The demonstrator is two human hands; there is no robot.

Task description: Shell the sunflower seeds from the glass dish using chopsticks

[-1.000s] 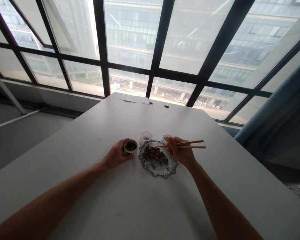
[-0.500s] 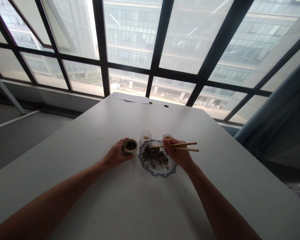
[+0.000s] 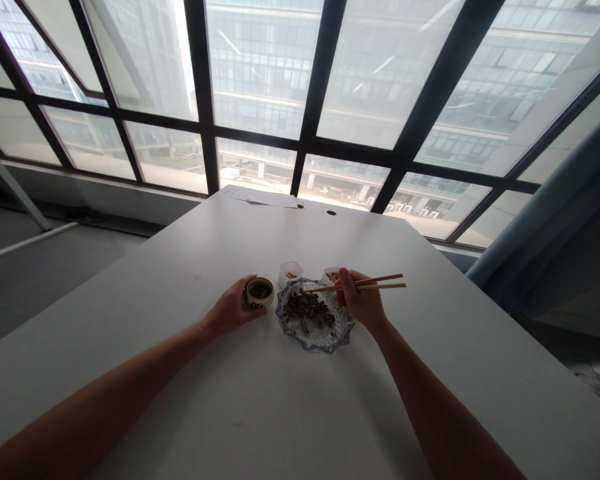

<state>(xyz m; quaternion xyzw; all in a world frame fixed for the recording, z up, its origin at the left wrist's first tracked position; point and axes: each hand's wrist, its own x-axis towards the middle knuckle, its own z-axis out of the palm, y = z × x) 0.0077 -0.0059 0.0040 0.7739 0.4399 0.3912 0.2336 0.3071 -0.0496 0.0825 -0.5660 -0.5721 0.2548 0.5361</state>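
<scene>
On the desk [image 3: 240, 407]: glass dish [image 3: 341, 337] of dark seeds [image 3: 305, 309], two tubs [image 3: 283, 277] behind.
Left hand [image 3: 233, 308]: fingers around cup [image 3: 257, 304] beside dish, seemingly steadying it.
Right hand [image 3: 364, 304]: fingers closed on chopsticks [image 3: 387, 287] mid-length, apparently for control; tips at seeds.

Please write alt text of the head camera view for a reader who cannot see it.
A right hand holds chopsticks over a glass dish of dark, seed-like pieces; the left hand grips a small cup. Two tubs stand just beyond the dish on a white table, before large windows.
</scene>
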